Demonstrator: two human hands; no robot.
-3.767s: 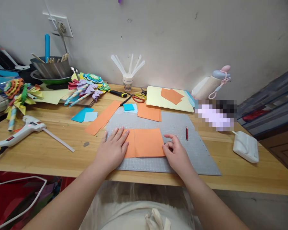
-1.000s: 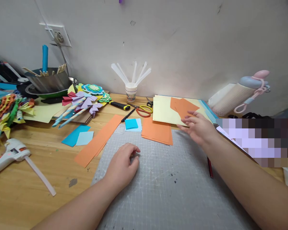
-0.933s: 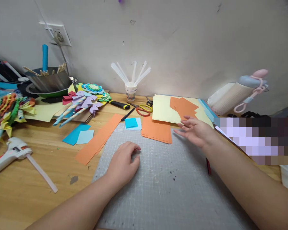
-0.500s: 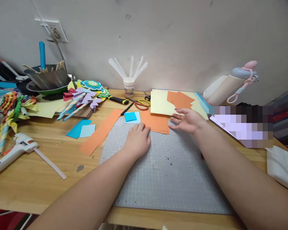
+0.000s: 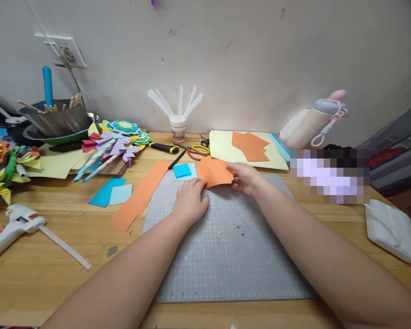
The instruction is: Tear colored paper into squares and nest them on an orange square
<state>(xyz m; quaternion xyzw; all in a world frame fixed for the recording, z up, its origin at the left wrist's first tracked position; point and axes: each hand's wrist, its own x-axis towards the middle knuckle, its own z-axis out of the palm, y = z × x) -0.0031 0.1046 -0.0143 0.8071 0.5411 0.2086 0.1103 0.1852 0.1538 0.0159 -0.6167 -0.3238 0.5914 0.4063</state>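
Observation:
Orange paper squares (image 5: 215, 172) are at the back of the grey cutting mat (image 5: 222, 256), bowed up slightly. My right hand (image 5: 245, 178) grips their right edge between thumb and fingers. At their left edge, my left hand (image 5: 192, 197) has its fingertips on the paper, fingers bent and thumb apart. Small blue squares (image 5: 182, 171) on a pale blue sheet lie just behind my left hand. Orange strips (image 5: 140, 194) rest to the left, partly on the mat. More orange pieces (image 5: 256, 151) lie on the pale yellow sheets (image 5: 222, 146).
Scissors (image 5: 199, 150), a black pen (image 5: 176, 160) and a yellow-black cutter (image 5: 163, 147) lie behind the mat, near a paper cup (image 5: 177, 128) of clear sticks. Paper flowers (image 5: 118, 141) and a glue gun (image 5: 20, 224) are left; a bottle (image 5: 308, 123) stands back right.
My right hand has closed on the right edge of the orange squares, which are now lifted and bowed. My left hand stays by their left edge. The view has shifted slightly.

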